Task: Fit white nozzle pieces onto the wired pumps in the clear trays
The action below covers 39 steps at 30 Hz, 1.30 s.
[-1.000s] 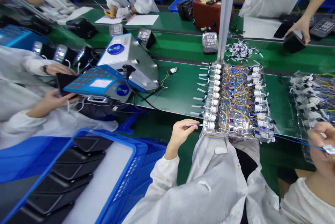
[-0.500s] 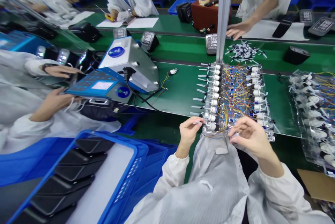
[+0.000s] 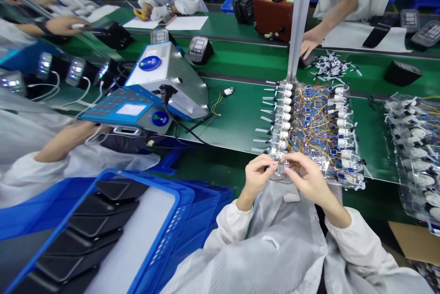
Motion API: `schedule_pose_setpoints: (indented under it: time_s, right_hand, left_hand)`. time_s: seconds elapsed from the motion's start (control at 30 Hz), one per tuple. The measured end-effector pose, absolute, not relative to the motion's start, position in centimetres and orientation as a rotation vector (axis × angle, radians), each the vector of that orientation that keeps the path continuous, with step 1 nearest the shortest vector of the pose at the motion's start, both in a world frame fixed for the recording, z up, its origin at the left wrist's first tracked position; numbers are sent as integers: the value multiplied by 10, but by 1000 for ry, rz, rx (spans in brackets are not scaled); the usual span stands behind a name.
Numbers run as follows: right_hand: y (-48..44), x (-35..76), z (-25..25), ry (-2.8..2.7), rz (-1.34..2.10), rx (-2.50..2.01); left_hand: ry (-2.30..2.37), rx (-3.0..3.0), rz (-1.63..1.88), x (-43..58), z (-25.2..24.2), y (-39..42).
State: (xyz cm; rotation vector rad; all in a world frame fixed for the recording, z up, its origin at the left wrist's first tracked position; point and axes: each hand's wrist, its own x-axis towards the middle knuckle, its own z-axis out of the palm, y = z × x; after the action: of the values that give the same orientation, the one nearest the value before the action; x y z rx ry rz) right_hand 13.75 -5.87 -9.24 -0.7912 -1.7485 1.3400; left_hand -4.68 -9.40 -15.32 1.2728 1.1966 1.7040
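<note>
In the head view, my left hand (image 3: 258, 174) is closed in a pinch at the near left corner of a clear plastic tray (image 3: 279, 177). My right hand (image 3: 307, 178) pinches just beside it, its fingertips almost meeting the left ones. A small pale piece shows between them, too hidden to name. White cylindrical parts (image 3: 284, 125) with black ends and pale strips line the tray's left side. Similar parts (image 3: 342, 122) line its right side. Yellow, red and blue wires (image 3: 309, 120) tangle across its middle.
A pile of small black-and-white strip pieces (image 3: 330, 66) lies beyond the tray, near a metal post (image 3: 298, 24). Another filled tray (image 3: 417, 147) sits right. Blue-and-silver instruments (image 3: 165, 81) and a loose wired part (image 3: 227, 91) are left. A blue crate (image 3: 178, 193) holds black housings. Co-workers' hands are nearby.
My right hand has moved left to meet my left hand, which has shifted slightly right. A co-worker's hand across the bench has come down beside the strip pile.
</note>
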Motion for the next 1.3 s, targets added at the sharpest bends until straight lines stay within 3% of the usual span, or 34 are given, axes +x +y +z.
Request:
schedule_pose_setpoints:
  time_s: [0.1,0.27,0.9,1.13,1.3]
  right_hand:
    - [-59,136,-98,-1646,1436,-798]
    - [-54,137,-93,-1867,1167,-797]
    - [-47,128,-84,-2073,1070,-951]
    - [-51,150,-47,-2399,786,-918]
    - [-43,179,-12,-2335,646,-945]
  left_hand:
    - [1171,1322,1736,-46,-152,-93]
    - [1179,1370,1734,-46,-152,-93]
    - [1375,1487,1578,-53,-158,-97]
    - [1524,1729,1602,-55,-172,-96]
    - [1525,1790,1708,-48,-178,-90]
